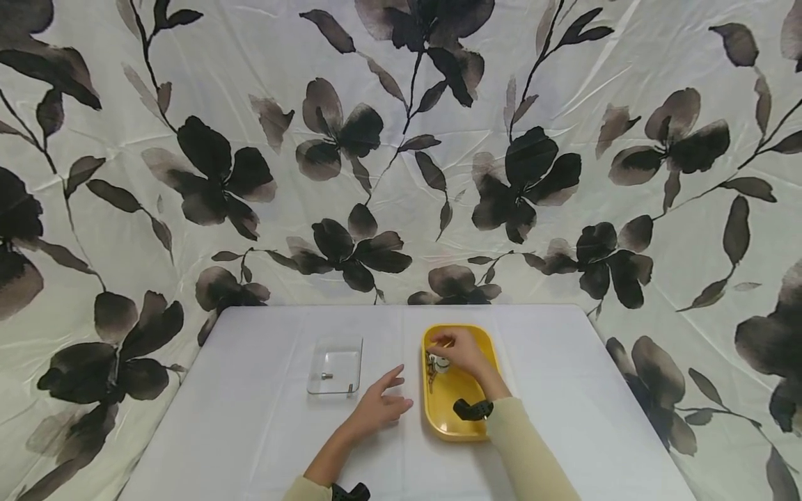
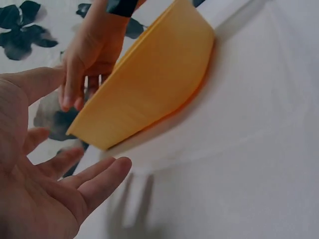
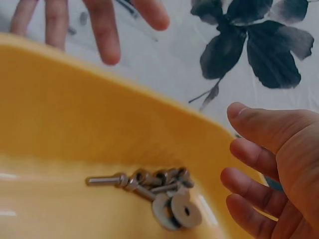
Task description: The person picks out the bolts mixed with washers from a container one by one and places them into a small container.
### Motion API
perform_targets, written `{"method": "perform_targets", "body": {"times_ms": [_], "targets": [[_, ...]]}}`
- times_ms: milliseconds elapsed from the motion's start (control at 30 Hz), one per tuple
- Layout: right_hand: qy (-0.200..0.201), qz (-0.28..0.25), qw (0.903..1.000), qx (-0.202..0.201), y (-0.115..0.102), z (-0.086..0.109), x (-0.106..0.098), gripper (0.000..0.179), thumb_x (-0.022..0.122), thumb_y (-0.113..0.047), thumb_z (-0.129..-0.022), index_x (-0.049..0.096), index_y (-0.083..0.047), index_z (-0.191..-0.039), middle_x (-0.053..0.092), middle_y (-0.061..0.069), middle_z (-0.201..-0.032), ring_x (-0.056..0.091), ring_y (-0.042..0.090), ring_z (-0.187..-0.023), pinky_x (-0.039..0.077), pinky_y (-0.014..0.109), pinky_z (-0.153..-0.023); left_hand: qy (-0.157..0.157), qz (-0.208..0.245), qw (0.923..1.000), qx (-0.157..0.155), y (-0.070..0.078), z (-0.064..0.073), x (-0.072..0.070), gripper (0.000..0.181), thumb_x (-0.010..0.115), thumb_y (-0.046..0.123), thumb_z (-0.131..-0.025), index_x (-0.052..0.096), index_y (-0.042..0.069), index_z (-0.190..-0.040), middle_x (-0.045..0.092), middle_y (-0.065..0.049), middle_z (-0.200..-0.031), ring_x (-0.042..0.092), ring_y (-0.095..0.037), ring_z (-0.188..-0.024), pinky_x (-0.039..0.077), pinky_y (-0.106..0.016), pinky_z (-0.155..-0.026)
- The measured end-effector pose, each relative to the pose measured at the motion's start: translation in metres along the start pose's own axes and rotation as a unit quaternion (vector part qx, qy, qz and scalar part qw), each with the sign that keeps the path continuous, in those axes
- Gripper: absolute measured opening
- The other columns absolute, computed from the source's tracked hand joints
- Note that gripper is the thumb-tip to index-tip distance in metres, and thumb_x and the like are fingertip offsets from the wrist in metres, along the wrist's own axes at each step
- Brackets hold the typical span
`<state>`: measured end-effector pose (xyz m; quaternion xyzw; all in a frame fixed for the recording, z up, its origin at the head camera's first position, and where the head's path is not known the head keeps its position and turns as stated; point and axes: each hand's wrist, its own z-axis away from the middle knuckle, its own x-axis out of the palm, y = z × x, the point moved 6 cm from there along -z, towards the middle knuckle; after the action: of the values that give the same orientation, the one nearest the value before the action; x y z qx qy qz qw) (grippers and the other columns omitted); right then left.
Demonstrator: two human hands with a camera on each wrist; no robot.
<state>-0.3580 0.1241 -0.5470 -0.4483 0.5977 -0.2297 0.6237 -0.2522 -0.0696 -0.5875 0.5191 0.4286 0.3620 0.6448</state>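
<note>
My right hand (image 1: 464, 352) reaches into the far part of a yellow tray (image 1: 452, 419), near its left wall. In the right wrist view its thumb and slightly bent fingers stand apart, with nothing between them. Beside the fingers lies a small pile of metal bolts (image 3: 107, 180) and flat round washers (image 3: 188, 211) on the tray floor. My left hand (image 1: 379, 405) hovers over the white table between the tray and a clear box, its fingers spread and holding nothing. The left wrist view shows that palm beside the tray's outer wall.
A shallow clear plastic box (image 1: 311, 372) stands left of the tray. A small metal piece (image 1: 326, 376) lies in it, and another (image 1: 350, 390) shows at its near right corner. The white table (image 1: 250, 417) meets a flower-patterned cloth (image 1: 351, 125) behind.
</note>
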Motion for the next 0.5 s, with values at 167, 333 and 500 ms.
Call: {"method": "perform_targets", "body": {"times_ms": [167, 333, 500], "targets": [[-0.006, 0.011, 0.9995, 0.029, 0.012, 0.003, 0.002, 0.019, 0.078, -0.015, -0.084, 0.074, -0.003, -0.099, 0.067, 0.002, -0.081, 0.058, 0.018, -0.070, 0.051, 0.026, -0.058, -0.012, 0.029, 0.9994, -0.016, -0.011, -0.004, 0.016, 0.086, 0.076, 0.025, -0.086, 0.025, 0.016, -0.155, 0.039, -0.024, -0.145, 0.053, -0.043, -0.119, 0.058, -0.043, -0.078], [-0.011, 0.016, 0.9988, 0.045, 0.030, 0.002, 0.003, 0.021, 0.077, -0.015, -0.085, 0.073, -0.002, -0.100, 0.066, 0.002, -0.081, 0.056, 0.016, -0.067, 0.050, 0.026, -0.055, -0.013, 0.051, 0.9984, -0.023, -0.022, -0.007, 0.025, 0.092, 0.079, 0.021, -0.083, 0.024, 0.018, -0.155, 0.040, -0.023, -0.144, 0.054, -0.044, -0.117, 0.058, -0.042, -0.077], [-0.017, 0.005, 0.9980, 0.060, 0.041, 0.000, 0.003, 0.018, 0.076, -0.014, -0.086, 0.073, -0.002, -0.099, 0.065, 0.003, -0.079, 0.061, 0.022, -0.066, 0.050, 0.027, -0.054, -0.006, 0.079, 0.9966, -0.020, -0.027, -0.010, 0.032, 0.096, 0.081, 0.017, -0.080, 0.022, 0.018, -0.156, 0.040, -0.023, -0.143, 0.056, -0.040, -0.115, 0.058, -0.041, -0.076]]}}
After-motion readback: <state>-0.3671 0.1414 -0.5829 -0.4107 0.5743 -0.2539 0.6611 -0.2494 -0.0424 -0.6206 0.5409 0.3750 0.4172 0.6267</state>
